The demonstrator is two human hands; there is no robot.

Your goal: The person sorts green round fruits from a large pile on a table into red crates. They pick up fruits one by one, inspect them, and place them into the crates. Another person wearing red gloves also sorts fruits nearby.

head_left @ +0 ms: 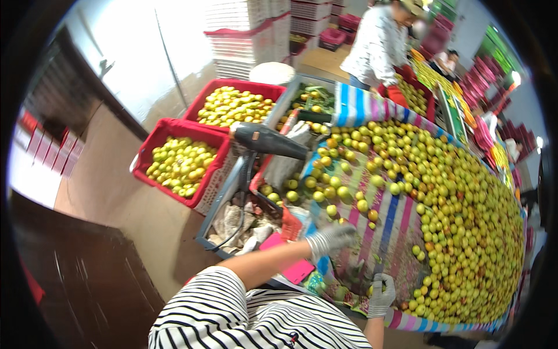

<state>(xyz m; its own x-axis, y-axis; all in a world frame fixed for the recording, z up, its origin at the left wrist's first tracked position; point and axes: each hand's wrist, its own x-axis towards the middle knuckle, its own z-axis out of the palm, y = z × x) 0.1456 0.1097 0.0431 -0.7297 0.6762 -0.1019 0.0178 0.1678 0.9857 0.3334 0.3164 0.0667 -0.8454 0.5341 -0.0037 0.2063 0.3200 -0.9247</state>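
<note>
I stand at a big sorting table covered with a striped cloth (388, 216) and heaped with several small yellow-green fruits (459, 203). My left hand (332, 237), in a grey knit glove, reaches out over the cloth just below a few loose fruits, fingers curled; nothing shows in it. My right hand (381, 294), also gloved, sits low near the table's front edge and is closed around a small yellow-green fruit (375, 286). My sleeves are black-and-white striped.
Two red crates (152, 141) full of fruit stand at the left. A black hair dryer (267, 141) lies on a grey tray of rags (241, 224). Another person in a light shirt (376, 43) works at the far end. White crates (247, 29) are stacked behind.
</note>
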